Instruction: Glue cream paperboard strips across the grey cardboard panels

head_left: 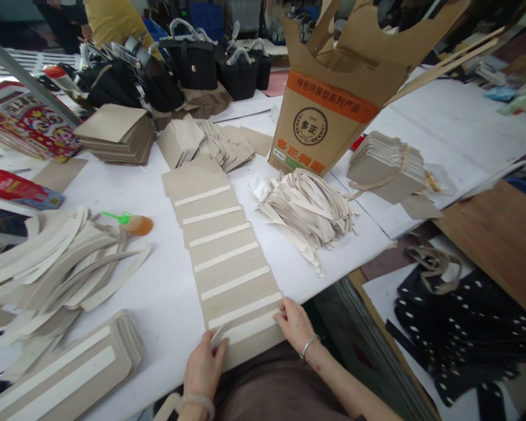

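Note:
A row of overlapping grey-beige panels (228,258), each with a white strip across it, runs down the table to its front edge. At the nearest panel's left end, my left hand (205,363) pinches the end of a white strip (220,334). The fingers of my right hand (294,325) are pressed together at the right end of the same nearest strip. Right of the row lies a heap of thin pale strips (309,210). Larger pale strips (70,263) are piled at the left, above a stack of panels with white strips (76,374).
An open cardboard box (319,120) stands behind the strip heap. Black handbags (193,63) and panel stacks (116,133) line the back. A small orange bottle (139,225) lies left of the row. Banded panels (388,164) sit at the right, black pieces (460,327) lower down.

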`<state>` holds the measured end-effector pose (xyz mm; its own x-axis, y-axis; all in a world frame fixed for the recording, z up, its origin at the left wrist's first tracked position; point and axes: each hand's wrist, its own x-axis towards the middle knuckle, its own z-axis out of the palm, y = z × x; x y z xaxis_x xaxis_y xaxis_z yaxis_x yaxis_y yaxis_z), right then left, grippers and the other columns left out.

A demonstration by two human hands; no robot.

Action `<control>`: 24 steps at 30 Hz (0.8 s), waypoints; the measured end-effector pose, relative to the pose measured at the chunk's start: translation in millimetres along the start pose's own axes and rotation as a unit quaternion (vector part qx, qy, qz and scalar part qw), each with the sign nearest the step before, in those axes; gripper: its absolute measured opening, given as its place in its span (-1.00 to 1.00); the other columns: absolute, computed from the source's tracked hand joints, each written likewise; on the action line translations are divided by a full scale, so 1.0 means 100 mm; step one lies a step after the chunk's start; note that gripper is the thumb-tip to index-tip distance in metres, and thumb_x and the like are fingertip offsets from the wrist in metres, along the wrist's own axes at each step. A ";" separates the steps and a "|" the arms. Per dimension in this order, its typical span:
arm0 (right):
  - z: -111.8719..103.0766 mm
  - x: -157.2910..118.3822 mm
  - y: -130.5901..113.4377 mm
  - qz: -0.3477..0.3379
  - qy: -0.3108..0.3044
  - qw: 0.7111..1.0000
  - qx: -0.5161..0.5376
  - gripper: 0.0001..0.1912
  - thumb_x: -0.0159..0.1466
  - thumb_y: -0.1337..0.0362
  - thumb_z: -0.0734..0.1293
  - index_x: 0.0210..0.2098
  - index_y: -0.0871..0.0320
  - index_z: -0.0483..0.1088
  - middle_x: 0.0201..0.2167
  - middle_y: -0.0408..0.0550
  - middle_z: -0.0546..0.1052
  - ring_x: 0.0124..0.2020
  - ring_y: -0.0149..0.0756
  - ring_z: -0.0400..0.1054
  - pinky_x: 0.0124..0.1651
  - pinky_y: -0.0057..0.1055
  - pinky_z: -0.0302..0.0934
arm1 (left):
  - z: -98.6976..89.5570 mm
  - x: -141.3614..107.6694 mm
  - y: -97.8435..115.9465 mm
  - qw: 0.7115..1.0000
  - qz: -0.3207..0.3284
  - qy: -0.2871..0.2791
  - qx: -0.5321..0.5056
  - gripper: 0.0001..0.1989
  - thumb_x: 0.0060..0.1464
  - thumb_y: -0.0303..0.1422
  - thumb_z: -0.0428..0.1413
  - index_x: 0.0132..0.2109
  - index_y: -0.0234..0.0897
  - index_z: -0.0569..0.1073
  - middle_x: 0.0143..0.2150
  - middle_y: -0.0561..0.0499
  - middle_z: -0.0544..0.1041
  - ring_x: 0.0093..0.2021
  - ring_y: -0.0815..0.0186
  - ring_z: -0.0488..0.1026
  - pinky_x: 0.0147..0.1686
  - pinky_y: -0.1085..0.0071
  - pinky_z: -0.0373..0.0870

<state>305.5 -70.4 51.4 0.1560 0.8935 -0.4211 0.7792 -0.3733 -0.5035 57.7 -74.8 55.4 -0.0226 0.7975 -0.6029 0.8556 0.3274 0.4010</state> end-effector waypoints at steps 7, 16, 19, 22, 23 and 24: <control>-0.01 0.12 0.03 0.031 -0.037 0.999 0.020 -0.87 0.02 0.31 0.29 -0.53 0.12 0.19 -0.56 -0.20 0.35 -0.48 -0.37 0.23 -0.39 -0.49 0.01 | 0.01 0.06 0.00 1.000 -0.013 0.000 -0.026 -0.75 0.05 -0.20 -0.05 -0.17 -0.22 0.32 -0.34 -0.03 0.55 -0.24 0.20 0.48 -0.29 0.41 0.28; -0.21 0.05 -0.27 -0.018 -0.061 0.995 0.083 -0.83 0.13 0.22 0.20 -0.55 0.13 0.27 -0.65 -0.18 0.37 -0.55 -0.38 0.24 -0.44 -0.48 0.02 | -0.27 -0.03 0.04 0.995 0.046 -0.022 -0.081 -0.79 0.09 -0.24 -0.10 -0.25 -0.23 0.35 -0.36 0.00 0.53 -0.33 0.30 0.45 -0.32 0.48 0.25; -0.13 -0.02 -0.63 -0.025 -0.123 0.977 0.175 -0.88 0.07 0.21 0.28 -0.47 0.14 0.32 -0.64 -0.22 0.37 -0.57 -0.42 0.22 -0.47 -0.52 0.04 | -0.35 -0.10 0.18 0.984 0.091 -0.057 -0.140 -0.74 0.10 -0.21 -0.12 -0.21 -0.23 0.37 -0.37 0.03 0.51 -0.33 0.32 0.43 -0.31 0.49 0.25; -0.03 -0.08 -0.92 -0.035 -0.147 0.959 0.240 -0.84 -0.03 0.27 0.35 -0.43 0.14 0.34 -0.62 -0.26 0.36 -0.59 -0.48 0.17 -0.51 -0.56 0.03 | -0.35 -0.14 0.32 0.961 0.108 -0.120 -0.223 -0.70 0.09 -0.15 -0.11 -0.28 -0.26 0.38 -0.49 0.07 0.46 -0.47 0.36 0.37 -0.44 0.50 0.25; -0.01 -0.09 -0.98 -0.040 -0.145 0.957 0.248 -0.89 -0.02 0.29 0.35 -0.48 0.15 0.33 -0.64 -0.27 0.33 -0.60 -0.49 0.14 -0.52 -0.57 0.02 | -0.34 -0.14 0.35 0.954 0.105 -0.140 -0.243 -0.68 0.08 -0.13 -0.11 -0.32 -0.27 0.37 -0.54 0.09 0.42 -0.53 0.39 0.34 -0.49 0.50 0.23; -0.01 -0.10 -1.02 -0.045 -0.141 0.957 0.250 -0.92 0.00 0.31 0.33 -0.55 0.16 0.31 -0.67 -0.28 0.30 -0.61 -0.50 0.12 -0.53 -0.57 0.00 | -0.32 -0.14 0.36 0.947 0.102 -0.158 -0.259 -0.66 0.08 -0.10 -0.11 -0.36 -0.28 0.37 -0.58 0.11 0.39 -0.58 0.41 0.30 -0.52 0.51 0.22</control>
<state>225.1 -40.9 107.4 -0.1228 0.8513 -0.5102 0.3833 -0.4335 -0.8156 72.6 -58.2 100.5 0.3415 0.7058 -0.6206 0.4553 0.4535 0.7662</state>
